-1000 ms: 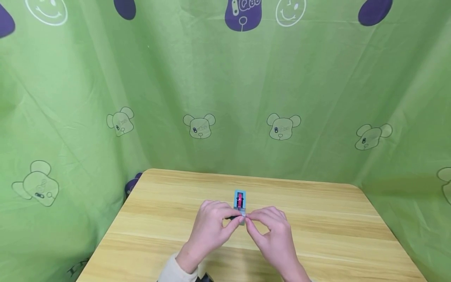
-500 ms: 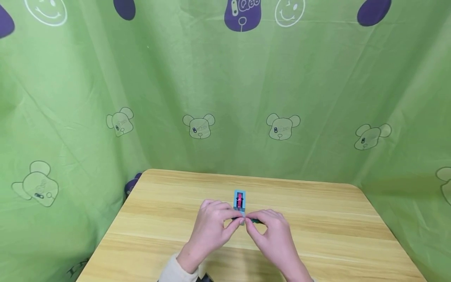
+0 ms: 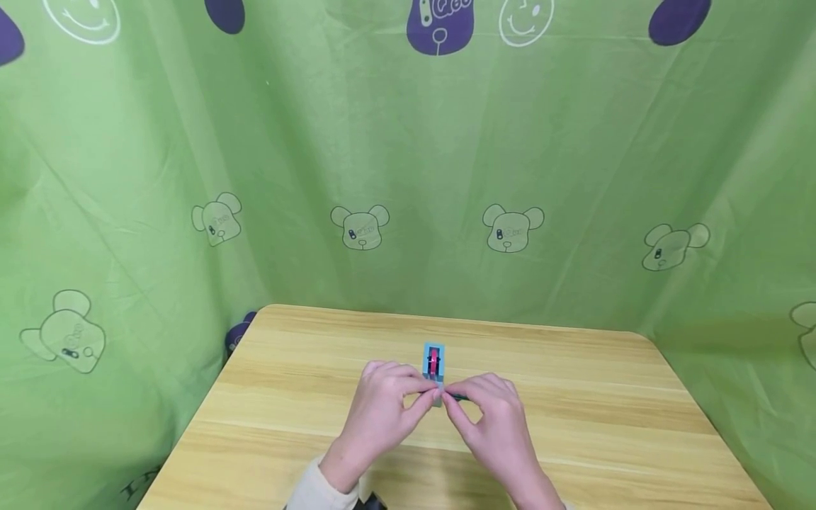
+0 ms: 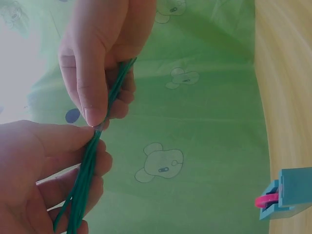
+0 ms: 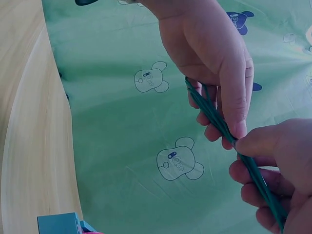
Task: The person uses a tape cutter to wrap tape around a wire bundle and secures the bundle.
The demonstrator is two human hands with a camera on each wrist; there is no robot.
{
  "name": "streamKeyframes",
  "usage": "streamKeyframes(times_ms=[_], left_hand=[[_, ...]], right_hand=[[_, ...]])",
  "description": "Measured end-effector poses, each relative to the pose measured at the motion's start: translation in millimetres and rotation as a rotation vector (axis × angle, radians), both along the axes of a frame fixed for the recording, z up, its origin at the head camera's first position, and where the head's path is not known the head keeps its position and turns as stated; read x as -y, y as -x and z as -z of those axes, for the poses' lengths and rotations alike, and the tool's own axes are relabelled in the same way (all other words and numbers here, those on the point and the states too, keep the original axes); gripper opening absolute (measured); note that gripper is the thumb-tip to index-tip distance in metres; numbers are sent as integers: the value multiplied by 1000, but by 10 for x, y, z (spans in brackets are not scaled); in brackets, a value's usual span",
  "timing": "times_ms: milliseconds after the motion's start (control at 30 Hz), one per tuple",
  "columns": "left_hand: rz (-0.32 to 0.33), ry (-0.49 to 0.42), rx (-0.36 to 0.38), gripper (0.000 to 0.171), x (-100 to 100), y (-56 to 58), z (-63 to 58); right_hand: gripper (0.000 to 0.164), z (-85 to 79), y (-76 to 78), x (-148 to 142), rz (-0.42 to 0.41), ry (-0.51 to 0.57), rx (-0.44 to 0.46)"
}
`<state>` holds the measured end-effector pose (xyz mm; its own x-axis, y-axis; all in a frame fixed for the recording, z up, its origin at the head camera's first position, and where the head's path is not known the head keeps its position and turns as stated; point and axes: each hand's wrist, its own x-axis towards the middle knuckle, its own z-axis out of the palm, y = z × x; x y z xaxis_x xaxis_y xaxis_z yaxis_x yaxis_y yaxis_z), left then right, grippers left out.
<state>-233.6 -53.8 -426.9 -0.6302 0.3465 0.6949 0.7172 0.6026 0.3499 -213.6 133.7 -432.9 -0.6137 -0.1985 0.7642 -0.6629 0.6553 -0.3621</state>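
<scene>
A thin bundle of green strands is stretched between both hands. My left hand pinches it near its middle between thumb and fingers. Right beside it, my right hand pinches the same bundle, the two thumb tips almost meeting. A small clear, shiny patch, perhaps tape, shows on the bundle between the thumbs. Its strands run back under the fingers of each hand, which partly hide them. Just beyond the fingertips in the head view stands a light blue tape dispenser with a pink roll core.
The wood-grain table lies under the hands. A green curtain with bear prints hangs behind it and along both sides. A dark object shows at the bottom edge by the left sleeve.
Both hands stay nearly in place, with slight finger movement. Green strands now show to the right of my right fingertips, where none showed a second ago; the dark end left of my left fingers shows less.
</scene>
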Motion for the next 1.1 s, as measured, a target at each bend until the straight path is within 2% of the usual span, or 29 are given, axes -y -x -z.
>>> streamKeyframes(times_ms=[333, 533, 767, 933, 1100], left_hand=[[-29, 12, 10, 13, -25, 1, 18], [-34, -5, -14, 9, -34, 8, 38], [-57, 0, -15, 10, -39, 8, 49], [-62, 11, -31, 8, -49, 5, 66], [-60, 8, -62, 6, -71, 11, 92]], right_hand=[[8, 23, 32, 1, -30, 28, -150], [7, 47, 36, 13, -25, 50, -176], [11, 67, 16, 14, 28, 36, -102], [9, 64, -5, 9, 26, 55, 4], [11, 39, -28, 11, 25, 90, 65]])
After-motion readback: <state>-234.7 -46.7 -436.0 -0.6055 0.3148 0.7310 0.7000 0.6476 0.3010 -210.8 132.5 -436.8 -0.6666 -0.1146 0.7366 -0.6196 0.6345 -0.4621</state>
